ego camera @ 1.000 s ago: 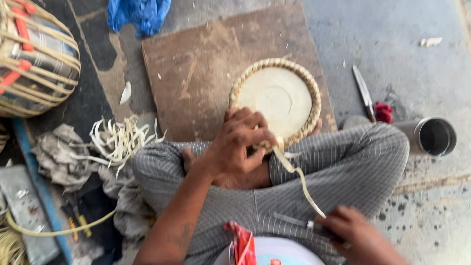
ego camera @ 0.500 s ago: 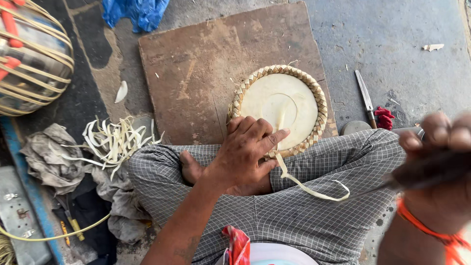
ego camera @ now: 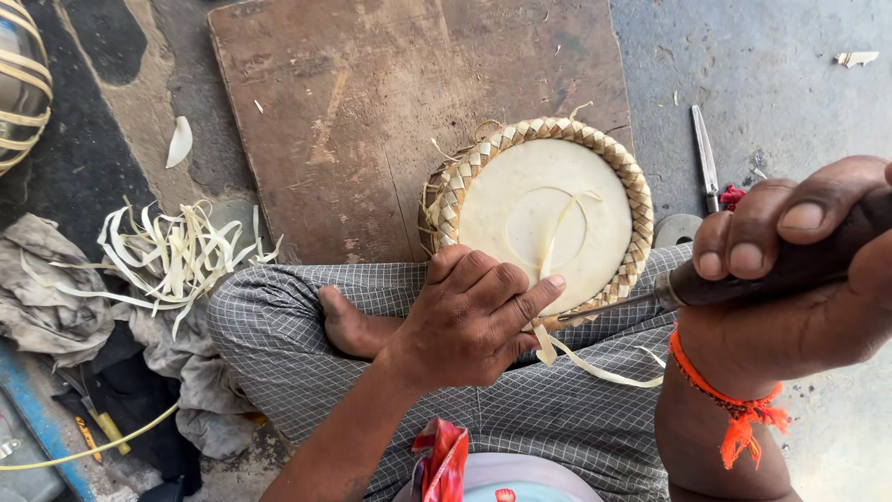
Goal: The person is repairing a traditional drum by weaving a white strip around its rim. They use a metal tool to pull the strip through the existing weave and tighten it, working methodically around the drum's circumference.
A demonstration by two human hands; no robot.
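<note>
A round cream disc with a plaited cane rim (ego camera: 548, 209) rests against my lap and the wooden board (ego camera: 372, 112). My left hand (ego camera: 469, 316) presses on the disc's near edge, fingers holding the rim and a loose pale cane strip (ego camera: 595, 367) that trails over my checked cloth. My right hand (ego camera: 799, 279), with an orange thread at the wrist, grips the dark handle of an awl (ego camera: 771, 270). The awl's metal tip points at the rim just beside my left fingers.
A heap of pale cane shavings (ego camera: 177, 251) lies at the left beside grey rags (ego camera: 56, 297). A knife with a red-bound handle (ego camera: 706, 158) lies on the concrete at the right. A woven striped basket (ego camera: 19, 84) sits at the far left edge.
My right hand has risen from the lower right, now close to the camera with the awl aimed at the rim. My left hand stays on the disc's edge. The view has drawn nearer.
</note>
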